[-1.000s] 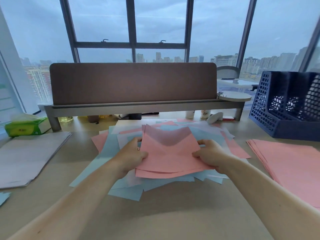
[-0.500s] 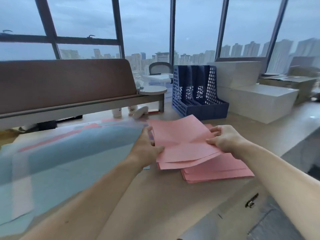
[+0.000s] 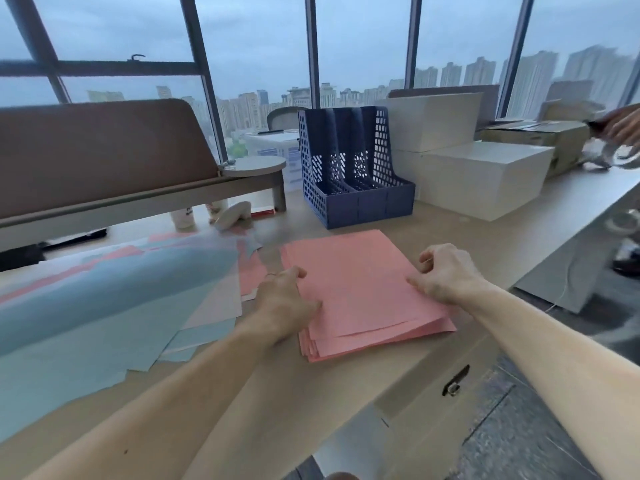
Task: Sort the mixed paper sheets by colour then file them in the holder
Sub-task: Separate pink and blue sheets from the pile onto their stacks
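While both hands sit on the pink stack, its top sheets lie askew and want squaring.

The left hand rests loosely on the stack's left edge, fingers relaxed and holding nothing. The right hand has curled fingertips at the right edge, though I cannot tell if it pinches paper. The stack lies on the desk, just in front of the blue holder and beside the mixed pile. Push both edges inward evenly and tap the corners flush. Press lightly so the lower sheets don't fan out further.
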{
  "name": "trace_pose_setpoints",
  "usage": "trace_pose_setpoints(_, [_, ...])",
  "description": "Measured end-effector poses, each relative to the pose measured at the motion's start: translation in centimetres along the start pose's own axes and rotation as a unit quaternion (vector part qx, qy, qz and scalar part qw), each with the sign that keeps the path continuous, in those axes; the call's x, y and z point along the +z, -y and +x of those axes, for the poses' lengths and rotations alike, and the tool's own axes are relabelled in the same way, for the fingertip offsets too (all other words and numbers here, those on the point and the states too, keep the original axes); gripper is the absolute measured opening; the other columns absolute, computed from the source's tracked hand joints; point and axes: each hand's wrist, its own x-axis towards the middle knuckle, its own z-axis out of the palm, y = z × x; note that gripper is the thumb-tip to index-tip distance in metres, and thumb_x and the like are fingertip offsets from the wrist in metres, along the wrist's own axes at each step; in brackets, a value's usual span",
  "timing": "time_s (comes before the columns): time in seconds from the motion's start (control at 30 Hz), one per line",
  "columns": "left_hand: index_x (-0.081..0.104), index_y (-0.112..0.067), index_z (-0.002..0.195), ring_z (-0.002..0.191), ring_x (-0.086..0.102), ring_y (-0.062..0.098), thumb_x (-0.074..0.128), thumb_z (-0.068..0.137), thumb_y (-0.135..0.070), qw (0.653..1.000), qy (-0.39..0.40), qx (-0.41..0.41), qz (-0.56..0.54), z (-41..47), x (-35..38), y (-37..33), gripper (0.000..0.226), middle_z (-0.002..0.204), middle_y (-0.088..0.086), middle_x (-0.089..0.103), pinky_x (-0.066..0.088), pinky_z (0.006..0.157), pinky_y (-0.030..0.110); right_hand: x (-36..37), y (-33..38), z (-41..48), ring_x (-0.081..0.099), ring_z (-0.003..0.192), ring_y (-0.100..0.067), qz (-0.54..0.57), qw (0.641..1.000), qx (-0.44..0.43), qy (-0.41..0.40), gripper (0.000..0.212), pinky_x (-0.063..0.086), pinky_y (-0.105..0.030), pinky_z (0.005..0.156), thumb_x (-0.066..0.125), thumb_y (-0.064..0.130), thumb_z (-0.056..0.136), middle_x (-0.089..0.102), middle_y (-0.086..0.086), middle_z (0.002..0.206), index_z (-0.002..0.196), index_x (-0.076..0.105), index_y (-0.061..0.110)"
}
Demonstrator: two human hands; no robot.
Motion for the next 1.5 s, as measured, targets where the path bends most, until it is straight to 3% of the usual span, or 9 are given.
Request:
trace_pose_setpoints(0.37, [0.050, -0.019, 0.144, 0.130, 0.051, 0.020, 0.077, 0.084, -0.040, 0.996, 0.014, -0.037, -0.079, 0.7, -0.2, -0.4, 0.069, 0.144, 0.002, 0.052, 0.041, 0.109, 0.032, 1.0, 1.0, 0.4, 0.063, 0.098, -0.029, -0.062, 0.996, -0.002, 0.064, 0.039, 0.053, -0.039, 0.090, 0.073, 0.040, 0.086, 0.069, -0.010, 0.108, 0.106, 0.067, 0.008])
trace_pose_setpoints(0.5, [0.047, -0.018, 0.147, 0.135, 0.048, 0.021, 0.068, 0.091, -0.039, 1.000, 0.015, 0.001, -0.001, -0.5, -2.8, 0.7, 0.063, 0.149, 0.002, 0.049, 0.038, 0.110, 0.030, 1.6, 3.6, -0.5, 0.053, 0.124, -0.030, -0.171, 0.981, -0.089, 0.029, 0.057, 0.044, -0.041, 0.105, 0.068, 0.049, 0.086, 0.059, -0.010, 0.132, 0.128, 0.058, 0.012])
trace_pose_setpoints(0.6, [0.050, -0.019, 0.141, 0.139, 0.041, 0.023, 0.063, 0.094, -0.040, 0.994, 0.006, 0.013, 0.111, -1.8, -6.2, 3.1, 0.053, 0.150, 0.006, 0.047, 0.038, 0.105, 0.030, 2.7, 7.9, -1.9, 0.050, 0.128, -0.024, -0.131, 0.977, -0.155, 0.071, 0.059, 0.040, -0.038, 0.109, 0.068, 0.048, 0.089, 0.056, -0.004, 0.138, 0.136, 0.054, 0.015])
trace_pose_setpoints(0.83, [0.044, -0.018, 0.148, 0.136, 0.045, 0.025, 0.062, 0.093, -0.048, 0.971, -0.026, -0.101, 0.214, -6.3, -15.7, 13.4, 0.065, 0.151, 0.005, 0.046, 0.043, 0.108, 0.036, 8.8, 19.3, -6.2, 0.059, 0.111, -0.019, -0.065, 0.952, -0.263, 0.145, 0.051, 0.047, -0.031, 0.095, 0.068, 0.044, 0.090, 0.063, -0.002, 0.123, 0.131, 0.058, 0.015])
trace_pose_setpoints(1.17, [0.040, -0.012, 0.152, 0.137, 0.046, 0.025, 0.062, 0.096, -0.047, 0.963, -0.060, -0.226, 0.134, -12.0, -22.9, 25.3, 0.069, 0.154, 0.005, 0.044, 0.041, 0.108, 0.032, 19.4, 29.6, -10.3, 0.055, 0.119, -0.019, -0.070, 0.912, -0.366, 0.173, 0.048, 0.043, -0.030, 0.098, 0.064, 0.048, 0.091, 0.060, 0.003, 0.127, 0.131, 0.058, 0.021])
trace_pose_setpoints(1.3, [0.057, -0.017, 0.121, 0.107, 0.054, 0.020, 0.066, 0.092, -0.045, 0.961, -0.093, -0.253, 0.060, -10.1, -23.1, 27.4, 0.041, 0.118, 0.000, 0.055, 0.045, 0.095, 0.033, 22.6, 30.6, -11.6, 0.044, 0.133, -0.018, -0.047, 0.905, -0.399, 0.143, 0.056, 0.040, -0.035, 0.106, 0.058, 0.053, 0.092, 0.053, 0.004, 0.140, 0.140, 0.050, 0.024])
trace_pose_setpoints(1.43, [0.054, -0.021, 0.085, 0.088, 0.053, 0.024, 0.070, 0.088, -0.037, 0.961, -0.121, -0.246, 0.038, -7.4, -22.3, 27.1, 0.023, 0.095, -0.007, 0.034, 0.042, 0.076, 0.032, 24.2, 30.6, -11.5, 0.033, 0.143, -0.019, -0.090, 0.890, -0.422, 0.147, 0.079, 0.031, -0.035, 0.115, 0.053, 0.069, 0.087, 0.040, 0.005, 0.154, 0.151, 0.035, 0.027])
trace_pose_setpoints(1.47, [0.062, -0.014, 0.087, 0.091, 0.060, 0.029, 0.070, 0.088, -0.036, 0.960, -0.118, -0.250, 0.047, -6.6, -22.1, 27.0, 0.024, 0.086, 0.013, 0.060, 0.046, 0.074, 0.035, 24.5, 30.6, -11.3, 0.033, 0.143, -0.019, -0.101, 0.888, -0.424, 0.149, 0.082, 0.030, -0.035, 0.116, 0.053, 0.071, 0.085, 0.039, 0.005, 0.155, 0.151, 0.033, 0.027])
trace_pose_setpoints(1.5, [0.065, -0.006, 0.091, 0.097, 0.064, 0.033, 0.070, 0.087, -0.036, 0.959, -0.110, -0.255, 0.054, -5.8, -21.9, 26.9, 0.030, 0.114, 0.016, 0.057, 0.049, 0.072, 0.038, 24.7, 30.6, -11.0, 0.033, 0.143, -0.019, -0.111, 0.886, -0.424, 0.153, 0.084, 0.030, -0.036, 0.116, 0.052, 0.072, 0.084, 0.038, 0.005, 0.155, 0.152, 0.031, 0.027])
